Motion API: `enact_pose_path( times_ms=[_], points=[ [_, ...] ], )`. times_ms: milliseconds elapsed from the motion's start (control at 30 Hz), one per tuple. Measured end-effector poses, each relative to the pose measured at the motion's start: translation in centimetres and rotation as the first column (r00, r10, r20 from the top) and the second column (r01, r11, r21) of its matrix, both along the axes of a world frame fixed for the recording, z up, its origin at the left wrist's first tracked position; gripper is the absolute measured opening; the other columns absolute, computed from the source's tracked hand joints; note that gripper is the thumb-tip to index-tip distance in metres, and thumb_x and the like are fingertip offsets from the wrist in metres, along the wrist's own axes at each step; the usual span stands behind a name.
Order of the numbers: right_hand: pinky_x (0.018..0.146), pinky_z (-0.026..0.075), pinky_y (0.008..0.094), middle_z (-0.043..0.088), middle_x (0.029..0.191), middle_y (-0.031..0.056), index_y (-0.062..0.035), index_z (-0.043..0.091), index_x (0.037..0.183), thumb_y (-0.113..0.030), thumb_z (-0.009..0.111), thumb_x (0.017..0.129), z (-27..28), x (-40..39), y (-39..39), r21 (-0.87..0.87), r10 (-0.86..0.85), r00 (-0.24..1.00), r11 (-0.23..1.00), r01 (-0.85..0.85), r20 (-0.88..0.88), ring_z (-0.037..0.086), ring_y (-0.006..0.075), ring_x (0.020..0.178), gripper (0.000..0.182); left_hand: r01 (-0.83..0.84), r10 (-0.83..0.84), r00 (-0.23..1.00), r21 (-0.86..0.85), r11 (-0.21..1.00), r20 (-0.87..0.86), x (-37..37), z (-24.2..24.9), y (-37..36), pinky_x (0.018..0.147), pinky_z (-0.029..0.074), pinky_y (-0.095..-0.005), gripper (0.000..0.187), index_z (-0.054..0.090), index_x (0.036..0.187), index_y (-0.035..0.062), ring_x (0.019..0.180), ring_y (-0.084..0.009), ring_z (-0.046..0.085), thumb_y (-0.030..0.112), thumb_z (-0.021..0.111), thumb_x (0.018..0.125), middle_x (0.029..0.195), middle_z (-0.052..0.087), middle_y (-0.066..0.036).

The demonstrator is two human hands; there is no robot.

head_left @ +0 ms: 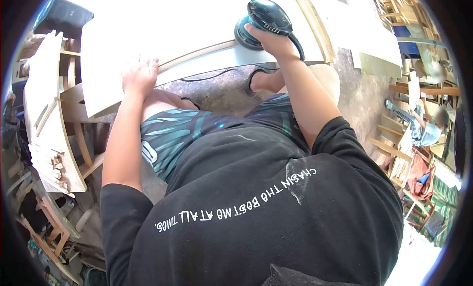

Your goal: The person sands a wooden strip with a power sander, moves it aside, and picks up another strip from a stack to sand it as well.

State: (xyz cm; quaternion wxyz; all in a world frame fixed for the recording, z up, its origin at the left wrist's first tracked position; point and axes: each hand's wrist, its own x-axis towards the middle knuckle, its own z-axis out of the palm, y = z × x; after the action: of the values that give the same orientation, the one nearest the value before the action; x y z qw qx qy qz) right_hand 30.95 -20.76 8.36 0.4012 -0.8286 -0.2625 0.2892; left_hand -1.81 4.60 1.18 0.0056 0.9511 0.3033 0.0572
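Note:
My right hand (274,42) grips an electric sander (268,16), dark with a teal base. The sander rests on a large white panel (197,24) lying across in front of my knees. Flat on the panel's near left part lies my left hand (140,77), holding nothing, its fingertips partly washed out by glare. Between my hands a thin wooden strip (194,54) runs along the panel near its front edge. A black cable (207,78) shows below the panel.
A dark box-like device (63,16) stands at the upper left, above a pale board (47,98) on wooden framing. A wooden rail (315,24) crosses the panel's right side. Another person (429,125) sits at the far right among wooden frames.

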Motion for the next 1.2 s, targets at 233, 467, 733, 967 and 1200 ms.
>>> enact_pose_path(
  times_ms=[233, 467, 733, 967, 1200],
  points=[
    [0.101, 0.054, 0.0386, 0.076, 0.122, 0.0115, -0.0099, 0.074, 0.127, -0.048, 0.083, 0.083, 0.3, -4.5, 3.2, 0.125, 0.101, 0.995, 0.987, -0.103, 0.016, 0.070, 0.0235, 0.114, 0.059, -0.057, 0.042, 0.990, -0.109, 0.992, -0.132, 1.3, 1.9, -0.8, 0.104, 0.053, -0.0510, 0.067, 0.063, 0.144, 0.0087, 0.126, -0.0448, 0.063, 0.061, 0.050, 0.104, 0.146, 0.061, -0.023],
    [0.086, 0.059, 0.0373, 0.078, 0.095, 0.0103, -0.0129, 0.077, 0.100, -0.037, 0.076, 0.079, -0.2, -6.2, 9.0, 0.198, 0.275, 0.960, 0.940, -0.279, 0.050, 0.073, 0.0249, 0.089, 0.032, -0.115, 0.069, 0.966, -0.174, 0.978, -0.248, 1.5, 1.4, -0.6, 0.113, 0.046, -0.0492, 0.086, 0.055, 0.152, 0.0069, 0.140, -0.0447, 0.053, 0.071, 0.057, 0.096, 0.156, 0.052, -0.024],
    [0.081, 0.059, 0.0445, 0.077, 0.092, 0.0174, -0.0109, 0.077, 0.098, -0.031, 0.074, 0.077, -0.4, -9.2, 11.2, 0.267, 0.319, 0.924, 0.890, -0.369, 0.211, 0.074, 0.0347, 0.088, 0.029, -0.071, 0.039, 0.979, -0.154, 0.986, -0.198, 2.1, 1.8, -0.5, 0.117, 0.042, -0.0499, 0.088, 0.046, 0.161, 0.0123, 0.144, -0.0443, 0.048, 0.071, 0.056, 0.096, 0.158, 0.050, -0.023],
    [0.082, 0.059, 0.0380, 0.078, 0.095, 0.0111, -0.0099, 0.076, 0.102, -0.034, 0.081, 0.080, 0.8, -3.0, 7.0, 0.192, 0.092, 0.986, 0.974, -0.117, 0.137, 0.073, 0.0231, 0.086, 0.033, -0.123, 0.082, 0.976, -0.200, 0.972, -0.200, 2.9, 3.9, -1.7, 0.117, 0.042, -0.0518, 0.090, 0.049, 0.159, 0.0122, 0.143, -0.0474, 0.049, 0.072, 0.060, 0.092, 0.156, 0.052, -0.026],
    [0.111, 0.048, 0.0405, 0.071, 0.134, 0.0154, -0.0081, 0.069, 0.136, -0.059, 0.077, 0.086, 2.6, 1.2, 3.8, -0.042, -0.085, 0.979, 0.995, 0.094, 0.187, 0.066, 0.0296, 0.124, 0.071, -0.068, 0.051, 0.992, -0.155, 0.986, -0.115, 2.5, 3.4, -1.4, 0.113, 0.045, -0.0514, 0.085, 0.055, 0.153, 0.0131, 0.134, -0.0466, 0.055, 0.070, 0.063, 0.091, 0.150, 0.057, -0.024]
  ],
)
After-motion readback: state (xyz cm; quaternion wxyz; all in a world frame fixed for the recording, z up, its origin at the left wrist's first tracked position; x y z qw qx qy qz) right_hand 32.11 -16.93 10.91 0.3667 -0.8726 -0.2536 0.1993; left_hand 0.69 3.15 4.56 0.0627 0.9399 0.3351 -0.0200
